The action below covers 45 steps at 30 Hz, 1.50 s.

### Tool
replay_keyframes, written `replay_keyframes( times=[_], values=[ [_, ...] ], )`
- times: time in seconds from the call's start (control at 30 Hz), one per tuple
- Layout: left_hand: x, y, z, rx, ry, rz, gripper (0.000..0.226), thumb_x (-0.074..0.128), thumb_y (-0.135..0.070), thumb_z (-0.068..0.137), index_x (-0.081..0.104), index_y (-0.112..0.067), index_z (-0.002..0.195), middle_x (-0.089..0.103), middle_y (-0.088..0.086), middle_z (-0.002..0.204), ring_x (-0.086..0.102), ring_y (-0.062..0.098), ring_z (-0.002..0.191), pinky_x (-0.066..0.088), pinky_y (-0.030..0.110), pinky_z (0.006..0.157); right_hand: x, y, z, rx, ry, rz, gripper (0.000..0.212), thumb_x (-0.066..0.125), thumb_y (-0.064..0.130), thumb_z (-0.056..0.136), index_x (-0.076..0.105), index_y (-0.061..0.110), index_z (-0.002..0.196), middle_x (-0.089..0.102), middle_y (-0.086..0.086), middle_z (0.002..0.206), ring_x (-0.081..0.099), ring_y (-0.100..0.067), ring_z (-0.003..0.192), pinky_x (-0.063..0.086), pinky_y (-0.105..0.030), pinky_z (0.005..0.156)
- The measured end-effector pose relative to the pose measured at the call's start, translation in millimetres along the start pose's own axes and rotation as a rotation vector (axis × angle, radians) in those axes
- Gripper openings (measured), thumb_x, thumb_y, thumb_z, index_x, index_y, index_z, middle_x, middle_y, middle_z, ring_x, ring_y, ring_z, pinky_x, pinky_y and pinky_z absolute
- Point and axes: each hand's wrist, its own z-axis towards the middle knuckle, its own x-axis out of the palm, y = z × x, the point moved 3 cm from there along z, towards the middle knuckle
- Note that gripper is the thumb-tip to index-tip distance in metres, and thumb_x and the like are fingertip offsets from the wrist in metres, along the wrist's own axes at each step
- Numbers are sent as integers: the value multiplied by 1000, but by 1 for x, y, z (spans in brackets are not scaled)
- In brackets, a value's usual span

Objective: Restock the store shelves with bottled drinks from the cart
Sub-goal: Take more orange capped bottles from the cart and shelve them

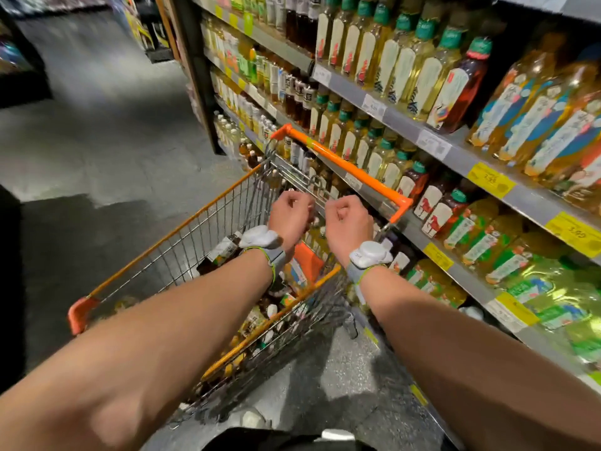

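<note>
So from what I can see this one is barely underway. The cart (182, 236) is parked right alongside the shelves (403, 123) and it has a good pile of bottles (224, 247) lying on their sides and jumbled at the bottom, so most of the restocking is ahead. Both arms are stretched out over the basket. The left hand (290, 216) and the right hand (348, 224) are each curled into a fist, side by side above the load, and nothing shows in either of them. The left one sits in front of the cart's wire flap, but I can't tell if it touches it. No bottle is picked up yet, so I'd guess the next thing is reaching down for one. The cart bottles look like mixed tea-type drinks, some dark, some pale yellow, with white caps and paper labels. The shelf bottles (419, 65) stand upright in tight rows, mostly golden with green caps, and the rows look pretty full already.
</note>
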Motion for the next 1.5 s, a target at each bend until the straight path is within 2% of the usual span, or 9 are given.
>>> replay_keyframes(
  times=[0.13, 0.33, 0.53, 0.73, 0.83, 1.03, 1.27, 1.4, 1.5],
  values=[
    [-45, 13, 20, -14, -18, -18, 16, 61, -33, 82, 66, -22, 92, 70, 4, 83, 65, 23, 75, 49, 39, 69, 49, 17, -6, 2, 78, -9, 22, 59, 35, 99, 62, 14, 94, 69, -10, 83, 63, -36, 84, 51, -50, 77],
    [-116, 57, 42, -122, -119, -23, 26, 60, -41, 76, 67, -19, 87, 72, 4, 73, 65, 22, 65, 50, 37, 63, 130, 24, -23, 25, 196, -38, 23, 59, 35, 99, 66, 13, 98, 71, -4, 88, 66, -29, 86, 52, -43, 79],
    [-153, 104, 60, -223, -169, -98, 17, 61, -40, 73, 53, -25, 69, 52, -2, 61, 44, 20, 53, 30, 33, 56, 192, 10, -28, 52, 296, -76, 15, 63, 31, 94, 68, 17, 93, 56, 13, 68, 63, -25, 76, 48, -35, 70],
    [-161, 143, 75, -336, -302, -62, 30, 58, -49, 71, 65, -24, 87, 69, 2, 86, 61, 24, 79, 44, 42, 72, 236, -23, -10, -68, 534, -179, 22, 57, 39, 95, 62, 18, 93, 69, -7, 90, 65, -33, 88, 54, -48, 80],
    [-160, 152, 83, -405, -406, -41, 28, 59, -48, 73, 68, -25, 87, 74, 2, 88, 69, 28, 82, 55, 47, 80, 258, -36, -2, 6, 610, -248, 18, 54, 44, 93, 59, 27, 92, 70, 0, 93, 66, -28, 90, 54, -44, 84],
    [-180, 159, 77, -477, -628, -65, 19, 59, -41, 78, 68, -27, 87, 74, 5, 84, 69, 26, 78, 60, 40, 70, 303, -51, -6, -40, 806, -138, 17, 57, 37, 98, 62, 21, 94, 56, 18, 74, 61, -16, 75, 38, -26, 58],
    [-253, 182, 28, -507, -904, -2, 29, 53, -45, 80, 68, -23, 90, 71, -2, 79, 61, 7, 59, 45, 23, 58, 360, -32, -79, -87, 1034, -123, 15, 57, 42, 96, 58, 27, 91, 54, 20, 71, 53, -13, 76, 35, -25, 67],
    [-305, 201, -2, -567, -1019, 174, 24, 51, -35, 94, 69, -19, 92, 65, -3, 79, 59, 8, 72, 41, 30, 64, 378, -17, -123, -169, 1113, -168, 15, 53, 41, 96, 54, 29, 88, 52, 19, 71, 49, -5, 63, 36, -25, 56],
    [-341, 209, -25, -592, -1131, 232, 15, 52, -33, 96, 67, -31, 93, 58, -21, 67, 52, 0, 66, 33, 19, 60, 392, -7, -156, -171, 1180, -173, 18, 52, 42, 98, 53, 27, 88, 54, 16, 73, 53, -14, 68, 37, -30, 61]
  ],
)
